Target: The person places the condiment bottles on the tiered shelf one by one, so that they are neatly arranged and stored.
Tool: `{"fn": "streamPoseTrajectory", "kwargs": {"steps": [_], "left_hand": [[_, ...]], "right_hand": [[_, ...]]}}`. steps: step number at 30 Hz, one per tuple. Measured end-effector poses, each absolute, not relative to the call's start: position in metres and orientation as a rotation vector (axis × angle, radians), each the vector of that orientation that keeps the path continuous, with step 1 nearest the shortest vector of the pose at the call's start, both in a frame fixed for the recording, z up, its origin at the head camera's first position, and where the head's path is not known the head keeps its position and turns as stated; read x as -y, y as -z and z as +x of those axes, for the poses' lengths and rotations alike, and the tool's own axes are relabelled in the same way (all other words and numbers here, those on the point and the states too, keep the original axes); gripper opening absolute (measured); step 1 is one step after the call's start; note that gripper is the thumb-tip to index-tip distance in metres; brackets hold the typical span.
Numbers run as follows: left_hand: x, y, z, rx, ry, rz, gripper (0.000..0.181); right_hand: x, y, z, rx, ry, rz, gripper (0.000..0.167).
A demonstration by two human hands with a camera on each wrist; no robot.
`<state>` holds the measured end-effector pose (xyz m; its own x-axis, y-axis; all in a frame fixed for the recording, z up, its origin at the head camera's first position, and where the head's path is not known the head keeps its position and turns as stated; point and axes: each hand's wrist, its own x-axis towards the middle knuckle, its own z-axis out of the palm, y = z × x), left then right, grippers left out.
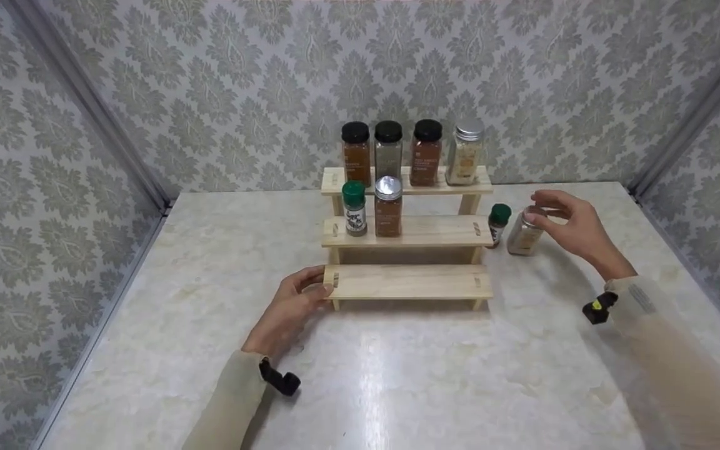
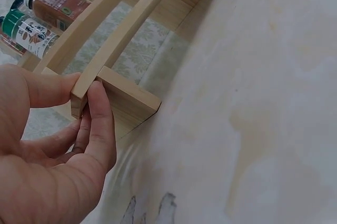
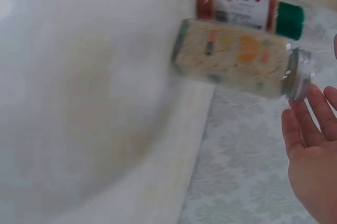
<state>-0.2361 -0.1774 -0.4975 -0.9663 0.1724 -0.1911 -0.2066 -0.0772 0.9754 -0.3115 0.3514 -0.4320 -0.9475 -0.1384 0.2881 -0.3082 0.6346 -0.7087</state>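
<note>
A three-tier wooden spice rack (image 1: 407, 282) stands on the table, and my left hand (image 1: 294, 303) grips the left end of its lowest step. In the left wrist view, the thumb lies on one face of the board and the fingers (image 2: 100, 113) on the other. At the rack's right stands a spice jar (image 1: 524, 236) with a silver lid and pale contents. My right hand (image 1: 569, 222) is at that lid, its fingers (image 3: 310, 124) extended beside it and the thumb mostly out of the right wrist view. Close by is a small green-capped bottle (image 1: 499, 224).
Several jars, including a black-lidded one (image 1: 426, 153) and a silver-lidded one (image 1: 465, 153), line the top step. The middle step holds a green-capped bottle (image 1: 354, 209) and a silver-lidded jar (image 1: 389, 207). Patterned walls (image 1: 310, 75) enclose the marbled table (image 1: 210, 262).
</note>
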Motion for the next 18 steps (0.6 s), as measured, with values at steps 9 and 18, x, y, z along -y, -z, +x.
{"fn": "streamPoseTrajectory", "kwargs": {"steps": [9, 18], "left_hand": [[0.175, 0.497, -0.237, -1.951, -2.122, -0.033, 0.050], [0.177, 0.496, -0.237, -1.958, -2.124, -0.056, 0.050]], "right_hand": [[-0.362, 0.459, -0.312, 2.731, -1.232, 0.263, 0.066], [-0.358, 0.465, -0.314, 2.670, -1.290, 0.295, 0.058]]}}
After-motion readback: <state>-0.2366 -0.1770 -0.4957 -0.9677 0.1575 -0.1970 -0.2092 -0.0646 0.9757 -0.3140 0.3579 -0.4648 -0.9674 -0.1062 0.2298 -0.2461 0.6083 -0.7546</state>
